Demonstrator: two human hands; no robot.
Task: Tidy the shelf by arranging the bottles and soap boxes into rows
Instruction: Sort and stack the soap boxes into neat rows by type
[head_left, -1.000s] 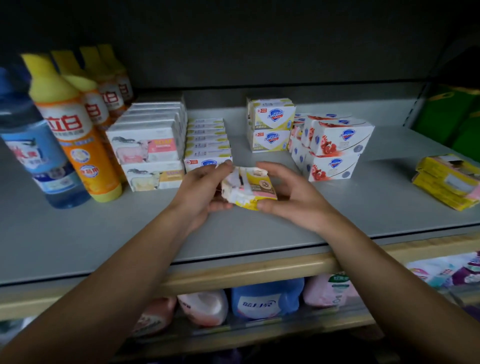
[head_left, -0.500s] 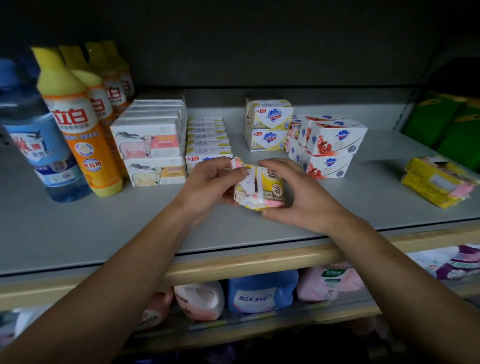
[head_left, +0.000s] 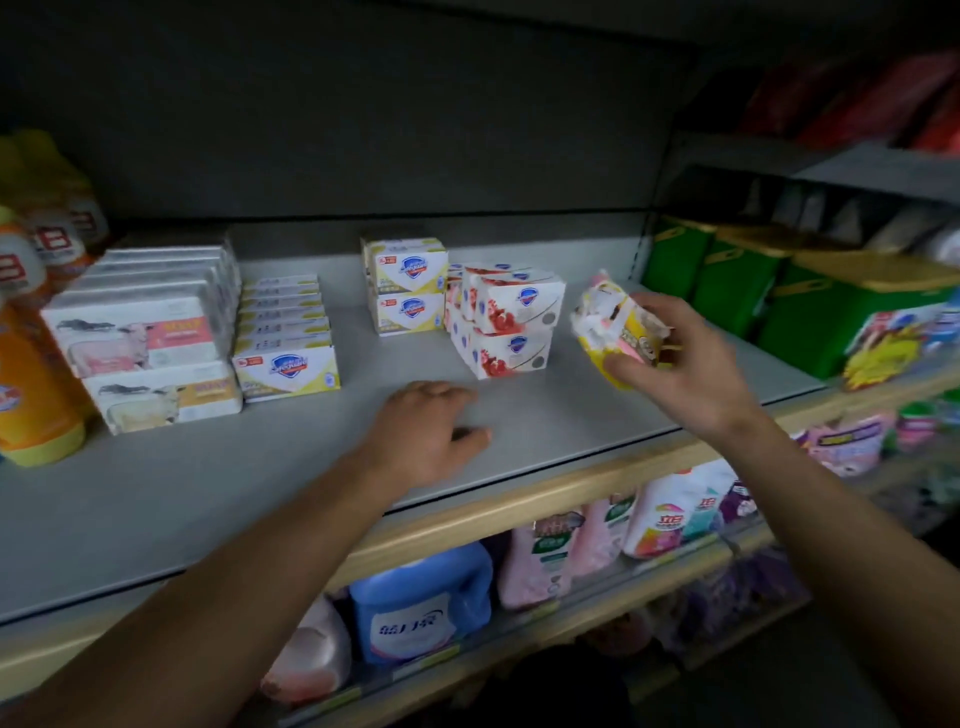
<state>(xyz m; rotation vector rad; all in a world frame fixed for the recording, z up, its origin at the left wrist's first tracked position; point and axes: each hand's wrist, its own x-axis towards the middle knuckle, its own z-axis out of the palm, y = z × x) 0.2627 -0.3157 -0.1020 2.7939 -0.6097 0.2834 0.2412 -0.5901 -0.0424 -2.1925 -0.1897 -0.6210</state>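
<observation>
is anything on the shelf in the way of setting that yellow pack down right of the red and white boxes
Nothing visible is. The right hand holds the yellow soap pack above bare grey shelf, just right of the red and white soap boxes.

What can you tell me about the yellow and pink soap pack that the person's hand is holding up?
The soap pack is a small bundle in crinkly yellow, pink and white wrapping with a round brown mark on its face. Its print is too blurred to read. It is tilted and lifted off the grey shelf, to the right of the red and white soap boxes. Only the right hand touches it, fingers and thumb curled round it.
</observation>
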